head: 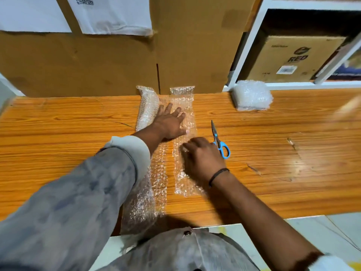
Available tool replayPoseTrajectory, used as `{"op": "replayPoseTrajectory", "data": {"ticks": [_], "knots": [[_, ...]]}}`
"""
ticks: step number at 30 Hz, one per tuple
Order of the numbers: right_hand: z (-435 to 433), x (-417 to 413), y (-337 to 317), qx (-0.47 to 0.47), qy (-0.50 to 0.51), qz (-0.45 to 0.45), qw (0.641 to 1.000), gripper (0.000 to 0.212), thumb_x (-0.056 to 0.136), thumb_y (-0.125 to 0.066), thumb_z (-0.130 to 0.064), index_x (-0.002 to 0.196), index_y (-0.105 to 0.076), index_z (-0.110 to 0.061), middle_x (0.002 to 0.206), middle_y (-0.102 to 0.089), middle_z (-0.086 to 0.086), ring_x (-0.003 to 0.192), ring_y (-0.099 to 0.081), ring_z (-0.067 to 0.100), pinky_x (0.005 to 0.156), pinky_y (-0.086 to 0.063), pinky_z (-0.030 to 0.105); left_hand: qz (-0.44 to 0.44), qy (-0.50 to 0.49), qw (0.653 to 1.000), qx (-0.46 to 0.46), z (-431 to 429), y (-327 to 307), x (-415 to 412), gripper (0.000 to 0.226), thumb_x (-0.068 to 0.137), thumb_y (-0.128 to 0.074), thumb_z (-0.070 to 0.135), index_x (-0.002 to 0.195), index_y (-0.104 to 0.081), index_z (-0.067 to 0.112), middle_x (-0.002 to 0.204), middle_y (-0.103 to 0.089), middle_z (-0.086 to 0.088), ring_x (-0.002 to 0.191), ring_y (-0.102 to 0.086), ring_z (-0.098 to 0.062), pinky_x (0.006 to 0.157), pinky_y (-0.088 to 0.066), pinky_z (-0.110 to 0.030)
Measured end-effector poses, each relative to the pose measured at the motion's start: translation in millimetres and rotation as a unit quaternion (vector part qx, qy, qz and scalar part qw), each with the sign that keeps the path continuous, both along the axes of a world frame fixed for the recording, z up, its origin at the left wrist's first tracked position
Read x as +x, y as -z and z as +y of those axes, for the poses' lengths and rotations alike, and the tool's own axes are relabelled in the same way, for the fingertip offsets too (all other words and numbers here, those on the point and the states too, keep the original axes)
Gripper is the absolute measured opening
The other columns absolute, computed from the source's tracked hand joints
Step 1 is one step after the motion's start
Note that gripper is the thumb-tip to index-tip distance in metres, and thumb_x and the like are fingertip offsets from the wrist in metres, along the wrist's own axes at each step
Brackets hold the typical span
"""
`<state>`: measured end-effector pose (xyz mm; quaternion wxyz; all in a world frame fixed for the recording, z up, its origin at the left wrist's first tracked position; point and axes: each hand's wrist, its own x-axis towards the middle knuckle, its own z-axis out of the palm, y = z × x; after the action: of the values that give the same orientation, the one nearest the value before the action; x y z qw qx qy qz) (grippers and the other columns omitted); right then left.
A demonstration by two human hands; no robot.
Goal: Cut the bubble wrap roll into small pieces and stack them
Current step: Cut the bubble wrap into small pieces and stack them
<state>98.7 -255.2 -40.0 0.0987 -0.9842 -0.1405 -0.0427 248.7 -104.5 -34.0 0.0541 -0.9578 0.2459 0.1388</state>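
A wooden table (273,145) fills the view, with flattened cardboard boxes (97,65) standing along its far edge and a white shelf unit (246,49) holding a printed carton (293,59) at the far right. The bubble wrap roll (146,108) lies lengthwise across the middle of the table, from the cardboard to the near edge, with its loose sheet spread out to the right. Just right of that sheet lies a narrow cut strip (183,178). A stack of bubble wrap pieces (252,95) sits by the foot of the shelf, well apart from the roll. The left hand (172,122) lies flat with its fingers spread, pressing the unrolled sheet down. The right hand (201,155) rests on the strip with bent fingers; whether it pinches the strip cannot be told. Blue-handled scissors (219,141) lie closed just beside the right hand.
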Motion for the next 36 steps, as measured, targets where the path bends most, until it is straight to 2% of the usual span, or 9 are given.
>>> {"op": "replayPoseTrajectory", "data": {"ticks": [3, 5, 12, 15, 18, 23, 27, 32, 36], "knots": [[2.8, -0.3, 27.4, -0.034, -0.020, 0.051, 0.998, 0.040, 0.098, -0.052, -0.030, 0.137, -0.055, -0.025, 0.146, -0.049, 0.008, 0.142, -0.037, 0.032, 0.102, -0.037, 0.052, -0.034, -0.025, 0.998, -0.044, -3.7, -1.2, 0.4, 0.080, 0.102, -0.043, 0.064, 0.165, -0.012, 0.025, 0.173, -0.002, -0.005, 0.158, 0.004, -0.035, 0.124, 0.004, -0.058], [-4.4, 6.2, 34.7, -0.023, -0.014, 0.036, 0.999, 0.043, 0.098, -0.051, -0.030, 0.141, -0.052, -0.025, 0.152, -0.046, 0.009, 0.145, -0.035, 0.034, 0.106, -0.033, 0.054, -0.058, -0.036, 0.994, -0.085, -2.9, 0.3, -11.9, 0.074, 0.103, -0.048, 0.057, 0.164, -0.020, 0.026, 0.173, -0.009, -0.004, 0.158, -0.004, -0.034, 0.125, -0.003, -0.058], [-24.9, 34.6, 38.1, 0.022, -0.039, 0.006, 0.999, 0.043, 0.101, -0.039, -0.038, 0.136, -0.060, -0.026, 0.145, -0.055, 0.006, 0.139, -0.045, 0.033, 0.107, -0.031, 0.053, -0.120, -0.045, 0.965, -0.227, 12.1, 33.2, -78.9, 0.045, 0.100, -0.058, 0.037, 0.144, -0.055, 0.031, 0.155, -0.049, 0.007, 0.146, -0.031, -0.023, 0.118, -0.019, -0.049], [-32.2, 21.8, 29.4, 0.074, -0.068, -0.053, 0.994, 0.031, 0.101, -0.054, -0.030, 0.128, -0.065, -0.020, 0.133, -0.062, 0.004, 0.130, -0.051, 0.029, 0.101, -0.035, 0.046, -0.138, -0.044, 0.954, -0.261, 17.1, 46.1, -99.1, 0.039, 0.096, -0.067, 0.036, 0.134, -0.064, 0.029, 0.141, -0.060, 0.008, 0.139, -0.041, -0.024, 0.112, -0.023, -0.047], [-45.5, -9.9, 22.9, 0.101, -0.140, -0.059, 0.983, 0.027, 0.098, -0.061, -0.029, 0.122, -0.067, -0.018, 0.126, -0.063, 0.002, 0.124, -0.051, 0.025, 0.097, -0.040, 0.042, -0.137, -0.062, 0.947, -0.284, 21.0, 53.2, -102.5, 0.035, 0.096, -0.063, 0.040, 0.130, -0.067, 0.031, 0.140, -0.061, 0.013, 0.138, -0.043, -0.024, 0.110, -0.025, -0.046], [-72.9, -49.4, 33.8, 0.069, -0.219, -0.026, 0.973, 0.031, 0.096, -0.063, -0.037, 0.119, -0.068, -0.016, 0.131, -0.061, 0.001, 0.128, -0.053, 0.025, 0.098, -0.045, 0.045, -0.146, -0.068, 0.937, -0.309, 19.8, 55.2, -103.4, 0.037, 0.092, -0.061, 0.041, 0.127, -0.070, 0.031, 0.138, -0.063, 0.015, 0.136, -0.046, -0.026, 0.109, -0.031, -0.051], [-75.6, -48.1, 41.3, 0.072, -0.246, -0.075, 0.964, 0.019, 0.097, -0.065, -0.021, 0.113, -0.073, -0.014, 0.126, -0.067, 0.001, 0.120, -0.060, 0.027, 0.091, -0.048, 0.045, -0.156, -0.071, 0.934, -0.315, 18.6, 56.9, -107.2, 0.035, 0.093, -0.063, 0.037, 0.127, -0.071, 0.032, 0.138, -0.064, 0.013, 0.135, -0.049, -0.026, 0.107, -0.033, -0.051], [-62.7, -34.6, 25.7, 0.135, -0.175, -0.064, 0.973, 0.019, 0.100, -0.058, -0.023, 0.111, -0.072, -0.018, 0.113, -0.068, -0.004, 0.111, -0.060, 0.023, 0.089, -0.044, 0.040, -0.147, -0.051, 0.915, -0.372, 22.6, 59.0, -119.0, 0.023, 0.094, -0.064, 0.026, 0.110, -0.076, 0.036, 0.130, -0.067, 0.017, 0.133, -0.048, -0.021, 0.104, -0.026, -0.040], [-53.0, -5.1, 8.1, 0.192, -0.112, -0.019, 0.975, 0.024, 0.102, -0.048, -0.029, 0.106, -0.069, -0.019, 0.100, -0.068, -0.002, 0.099, -0.058, 0.025, 0.084, -0.046, 0.045, -0.120, -0.044, 0.901, -0.415, 28.3, 57.3, -126.8, 0.030, 0.084, -0.057, 0.008, 0.094, -0.076, 0.030, 0.121, -0.070, 0.018, 0.130, -0.049, -0.019, 0.105, -0.029, -0.043]]}}
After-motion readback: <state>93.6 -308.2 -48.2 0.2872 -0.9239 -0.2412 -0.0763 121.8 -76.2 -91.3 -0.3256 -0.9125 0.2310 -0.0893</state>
